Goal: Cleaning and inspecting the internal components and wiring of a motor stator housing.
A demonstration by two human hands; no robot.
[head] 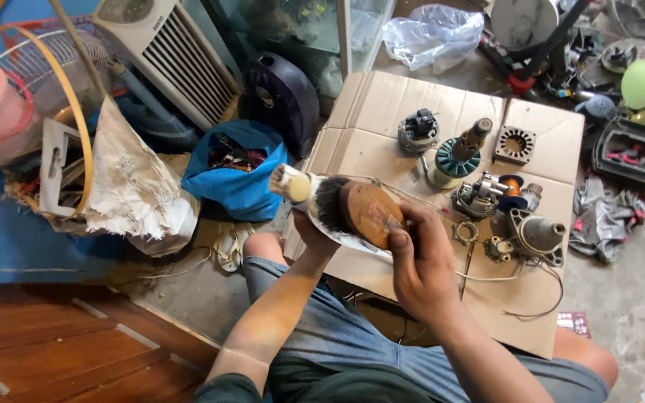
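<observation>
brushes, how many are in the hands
2. A round wooden-backed brush with dark bristles is gripped by the right hand; a pale-bristled paintbrush sticks out above the left hand, its handle mostly hidden.

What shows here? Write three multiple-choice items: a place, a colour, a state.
1. Where do the motor parts lie? A in a green bucket; B on flattened cardboard; C on a metal shelf.
2. What colour is the bag beside the cardboard? A blue; B red; C yellow.
3. The round wooden brush is: A hung on a hook; B inside the bag; C held by the right hand.
Key: B, the parts rest on the cardboard; A, its cloth is blue; C, the hand's fingers wrap its edge.
</observation>
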